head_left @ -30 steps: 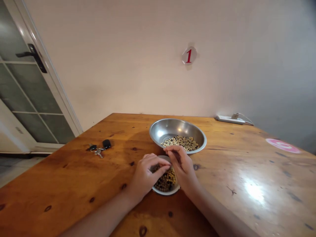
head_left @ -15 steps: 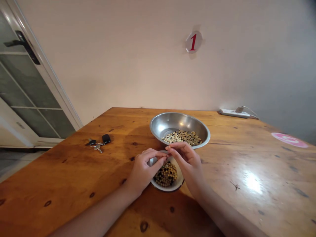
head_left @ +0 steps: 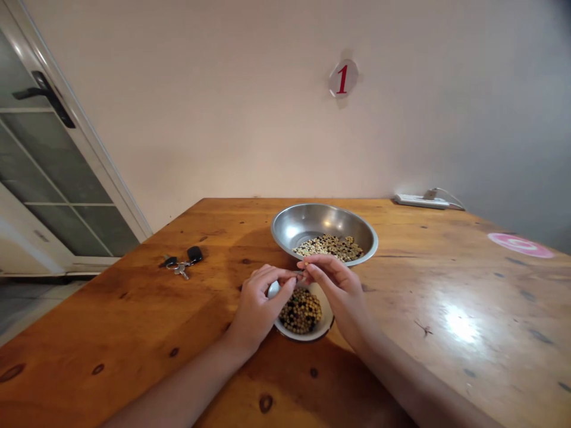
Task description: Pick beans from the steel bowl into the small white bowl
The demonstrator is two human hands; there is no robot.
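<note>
A small white bowl (head_left: 325, 324) of mixed yellow and dark beans sits on the wooden table (head_left: 134, 333) in front of me. Behind it stands a larger steel bowl (head_left: 294, 226) with a layer of pale and dark beans. My left hand (head_left: 259, 306) hovers over the small bowl's left rim, fingers pinched together. My right hand (head_left: 339, 294) is over its right rim, thumb and fingers pinched as well. The two sets of fingertips meet above the bowl's far edge. What they hold is too small to make out.
A bunch of keys with a black fob (head_left: 182, 263) lies on the table to the left. A white power strip (head_left: 422, 203) rests at the far right edge by the wall. A pink round sticker (head_left: 520, 245) marks the table's right side. A glazed door (head_left: 49, 178) stands at left.
Both hands have lifted from the beans in the small bowl and brought their fingertips together above its far rim. The view has shifted slightly.
</note>
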